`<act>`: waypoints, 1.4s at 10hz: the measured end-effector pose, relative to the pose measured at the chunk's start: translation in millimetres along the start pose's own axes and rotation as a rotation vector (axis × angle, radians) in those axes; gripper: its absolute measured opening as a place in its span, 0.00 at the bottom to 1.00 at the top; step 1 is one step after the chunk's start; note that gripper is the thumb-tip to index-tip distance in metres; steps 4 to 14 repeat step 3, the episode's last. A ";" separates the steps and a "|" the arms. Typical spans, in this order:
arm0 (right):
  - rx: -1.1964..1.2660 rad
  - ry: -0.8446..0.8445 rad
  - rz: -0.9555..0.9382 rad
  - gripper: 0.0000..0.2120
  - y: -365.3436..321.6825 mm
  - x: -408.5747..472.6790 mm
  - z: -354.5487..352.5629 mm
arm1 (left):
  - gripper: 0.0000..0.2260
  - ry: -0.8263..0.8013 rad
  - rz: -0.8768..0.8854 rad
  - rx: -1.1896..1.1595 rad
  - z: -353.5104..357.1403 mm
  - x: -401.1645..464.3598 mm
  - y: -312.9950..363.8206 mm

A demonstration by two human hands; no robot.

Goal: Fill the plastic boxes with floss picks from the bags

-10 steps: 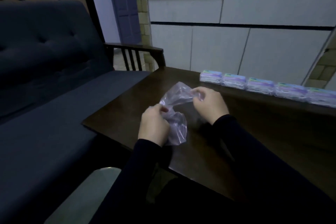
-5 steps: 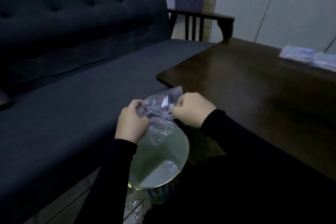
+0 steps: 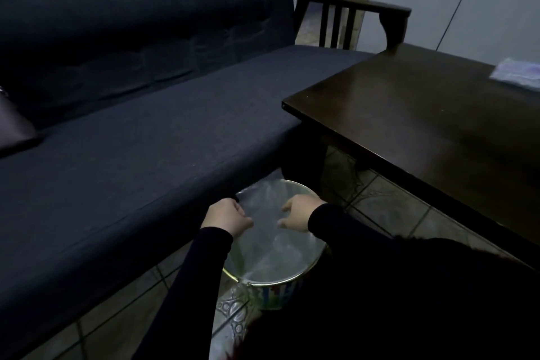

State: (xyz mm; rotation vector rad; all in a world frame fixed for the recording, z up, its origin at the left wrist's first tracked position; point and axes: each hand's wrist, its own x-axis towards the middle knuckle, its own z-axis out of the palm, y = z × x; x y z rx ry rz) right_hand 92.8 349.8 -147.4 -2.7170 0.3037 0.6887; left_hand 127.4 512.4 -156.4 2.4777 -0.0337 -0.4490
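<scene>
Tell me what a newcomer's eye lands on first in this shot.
First, the two hands low in the middle: the left hand and right hand are over a round bin on the tiled floor, with a clear plastic bag between them. Next, the dark sofa filling the left side. Then the dark wooden table at right, with blurred plastic boxes at its far edge.

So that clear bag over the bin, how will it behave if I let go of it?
The bag looks thin, crumpled and see-through, so it is probably floppy and very light. It seems empty, so it would likely drift down slowly rather than drop straight. It hangs over the bin, so it may well land inside, perhaps catching the rim.
</scene>
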 end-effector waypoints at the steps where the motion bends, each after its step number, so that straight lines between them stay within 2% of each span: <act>1: 0.002 -0.007 0.035 0.25 3.8 4.0 1.8 | 0.06 0.032 0.030 0.023 -0.4 4.6 3.6; 2: -0.005 0.039 0.007 0.24 8.5 3.1 -5.7 | 0.05 0.041 0.066 0.006 0.2 8.5 9.5; 3: 0.101 0.075 -0.025 0.25 11.4 -9.2 -18.0 | 0.04 0.058 0.137 -0.048 -8.0 5.0 15.8; 14: 0.101 0.075 -0.025 0.25 11.4 -9.2 -18.0 | 0.04 0.058 0.137 -0.048 -8.0 5.0 15.8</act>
